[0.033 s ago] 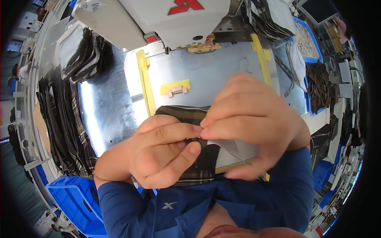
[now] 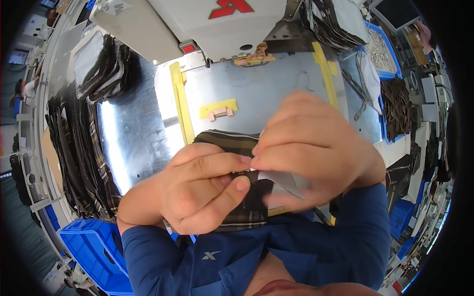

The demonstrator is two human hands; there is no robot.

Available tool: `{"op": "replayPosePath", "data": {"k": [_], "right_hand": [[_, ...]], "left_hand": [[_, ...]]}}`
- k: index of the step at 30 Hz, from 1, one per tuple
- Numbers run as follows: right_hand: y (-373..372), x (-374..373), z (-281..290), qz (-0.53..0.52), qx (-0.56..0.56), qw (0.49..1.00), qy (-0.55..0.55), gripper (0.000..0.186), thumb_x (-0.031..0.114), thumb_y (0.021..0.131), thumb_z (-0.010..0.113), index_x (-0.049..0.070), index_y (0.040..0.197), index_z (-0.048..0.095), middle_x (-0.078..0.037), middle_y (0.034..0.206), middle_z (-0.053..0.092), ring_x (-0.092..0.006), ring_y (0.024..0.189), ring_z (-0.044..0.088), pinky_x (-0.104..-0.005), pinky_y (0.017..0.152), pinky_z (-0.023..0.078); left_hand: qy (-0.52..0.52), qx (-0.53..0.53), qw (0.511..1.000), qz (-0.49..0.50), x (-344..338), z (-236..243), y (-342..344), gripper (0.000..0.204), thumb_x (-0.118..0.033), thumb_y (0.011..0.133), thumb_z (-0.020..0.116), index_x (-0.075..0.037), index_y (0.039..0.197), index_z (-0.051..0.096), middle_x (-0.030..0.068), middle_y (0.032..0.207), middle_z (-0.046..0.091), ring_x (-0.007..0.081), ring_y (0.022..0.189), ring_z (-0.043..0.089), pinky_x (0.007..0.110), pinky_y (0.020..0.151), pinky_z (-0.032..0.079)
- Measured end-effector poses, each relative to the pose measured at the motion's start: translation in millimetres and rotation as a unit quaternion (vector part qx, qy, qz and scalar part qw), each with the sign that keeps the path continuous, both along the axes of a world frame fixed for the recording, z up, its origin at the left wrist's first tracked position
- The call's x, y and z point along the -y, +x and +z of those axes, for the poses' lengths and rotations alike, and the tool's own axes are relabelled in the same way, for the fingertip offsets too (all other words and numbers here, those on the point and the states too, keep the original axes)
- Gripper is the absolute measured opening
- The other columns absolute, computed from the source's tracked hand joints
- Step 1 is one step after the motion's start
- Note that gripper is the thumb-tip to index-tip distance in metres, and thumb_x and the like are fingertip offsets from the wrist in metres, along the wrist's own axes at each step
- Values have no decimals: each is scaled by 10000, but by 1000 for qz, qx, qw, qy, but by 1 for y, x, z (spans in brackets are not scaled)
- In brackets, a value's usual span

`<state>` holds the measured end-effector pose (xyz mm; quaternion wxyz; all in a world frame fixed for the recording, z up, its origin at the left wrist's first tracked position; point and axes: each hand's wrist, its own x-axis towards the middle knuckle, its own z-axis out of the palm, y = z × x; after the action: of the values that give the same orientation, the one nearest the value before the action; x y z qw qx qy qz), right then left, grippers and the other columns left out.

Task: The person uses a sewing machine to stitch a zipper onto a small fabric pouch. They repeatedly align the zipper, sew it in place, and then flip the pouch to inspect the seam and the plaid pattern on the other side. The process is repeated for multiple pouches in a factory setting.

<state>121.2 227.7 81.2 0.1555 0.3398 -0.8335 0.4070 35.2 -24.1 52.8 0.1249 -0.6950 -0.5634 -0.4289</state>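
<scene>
Dark brown plaid fabric (image 2: 232, 143) lies in front of me at the near edge of the metal worktop. My left hand (image 2: 197, 190) is closed on it, thumb and forefinger gripping a folded edge where a small shiny bit shows. Right at those fingertips, my right hand (image 2: 311, 143) pinches something small and pale, mostly hidden by the fingers. Its lower fingers are smeared by motion over a white lining flap (image 2: 281, 178) at the fabric's right side. Beyond both hands, a pink clip-like piece (image 2: 220, 113) sits on yellow tape.
A white sewing machine head (image 2: 217, 24) stands at the back. Fabric stacks (image 2: 79, 153) lie on the left, with another pile (image 2: 335, 24) at the back right. Scissors (image 2: 358, 91) and a blue tray of small parts (image 2: 382, 49) are to the right. A blue crate (image 2: 94, 251) stands lower left.
The lower fingers of my right hand have swung left, across the white lining. My left hand has stayed in place, still gripping the fabric.
</scene>
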Motion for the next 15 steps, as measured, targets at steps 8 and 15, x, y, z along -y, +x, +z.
{"op": "replayPosePath", "data": {"k": [8,15], "right_hand": [[0,-2,-4,-2,-125,991,39,172,119,787,803,30,926,756,-75,919,728,-261,796,696,-381,622,487],[2,0,-5,8,-173,984,33,135,104,791,774,39,909,759,-77,929,743,-231,808,699,-364,649,486]], "left_hand": [[39,74,996,44,6,16,-5,306,-164,848,820,15,1089,760,133,941,683,333,963,746,398,775,596],[-116,233,965,9,11,43,-19,283,-158,751,896,24,948,807,220,1040,748,306,866,757,375,742,613]]}}
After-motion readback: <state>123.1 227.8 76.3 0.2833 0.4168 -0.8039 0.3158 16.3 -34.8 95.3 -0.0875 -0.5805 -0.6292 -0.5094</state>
